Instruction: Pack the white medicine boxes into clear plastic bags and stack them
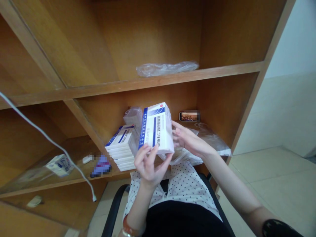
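Note:
My left hand [149, 166] grips the near end of a small stack of white and blue medicine boxes [150, 130], fingertips on the printed top face and the thumb along the near edge. The stack is tilted up above the lower shelf. My right hand [186, 138] is at the stack's right side with its fingers stretched out towards the boxes; some fingertips are hard to make out there. To the left, a taller pile of similar boxes [124, 153] stands at the shelf edge. Behind it lies clear plastic wrapping [133, 116].
A phone [189, 116] leans at the back of the shelf, with clear plastic bags [209, 140] in front. Plastic film [168, 68] lies on the shelf above. A white cable [49, 136] hangs at left, before a small carton [60, 165] and a purple packet [101, 165].

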The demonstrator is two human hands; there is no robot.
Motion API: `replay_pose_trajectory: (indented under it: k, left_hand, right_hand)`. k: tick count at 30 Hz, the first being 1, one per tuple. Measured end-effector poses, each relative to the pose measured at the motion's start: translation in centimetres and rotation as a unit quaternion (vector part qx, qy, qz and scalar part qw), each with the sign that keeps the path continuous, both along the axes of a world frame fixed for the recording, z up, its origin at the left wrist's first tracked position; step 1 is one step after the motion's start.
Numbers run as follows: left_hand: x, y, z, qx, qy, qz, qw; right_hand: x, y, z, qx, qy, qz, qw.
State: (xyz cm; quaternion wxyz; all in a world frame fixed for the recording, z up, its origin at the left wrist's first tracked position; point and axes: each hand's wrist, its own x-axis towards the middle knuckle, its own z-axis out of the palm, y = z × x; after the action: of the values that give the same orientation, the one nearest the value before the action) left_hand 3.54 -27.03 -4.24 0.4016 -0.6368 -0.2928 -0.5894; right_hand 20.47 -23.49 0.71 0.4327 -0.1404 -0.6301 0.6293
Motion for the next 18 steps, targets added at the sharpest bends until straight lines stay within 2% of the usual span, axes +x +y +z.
replay_pose_trajectory:
  k: [4,7,9,12,14,16,18]
  left_hand:
    - [3.2,1.5,-0.9,-0.013,-0.008,-0.021,1.0]
    - [5.2,2.6,-1.1,-0.066,-0.062,-0.045,0.995]
    - [5.8,3.1,-0.6,-0.117,-0.101,-0.076,0.985]
    - [5.2,3.5,0.5,-0.193,-0.151,-0.145,0.959]
    - [3.9,3.8,0.7,-0.245,-0.151,-0.17,0.942]
    - [2.4,4.4,0.2,-0.326,-0.137,-0.16,0.921]
    - [1.0,5.0,-1.0,-0.411,-0.132,-0.12,0.894]
  right_hand:
    - [-0.1,0.3,0.3,-0.075,0.049,-0.063,0.994]
    - [0.4,1.0,0.4,-0.097,0.05,-0.134,0.985]
    - [1.1,1.5,0.5,-0.088,0.041,-0.165,0.981]
    - [2.5,2.3,0.6,-0.054,0.017,-0.178,0.982]
    - [3.4,3.0,0.5,-0.024,0.007,-0.185,0.982]
    - [4.2,3.9,0.3,0.022,0.009,-0.198,0.98]
    - [4.9,4.9,-0.2,0.083,0.003,-0.203,0.976]
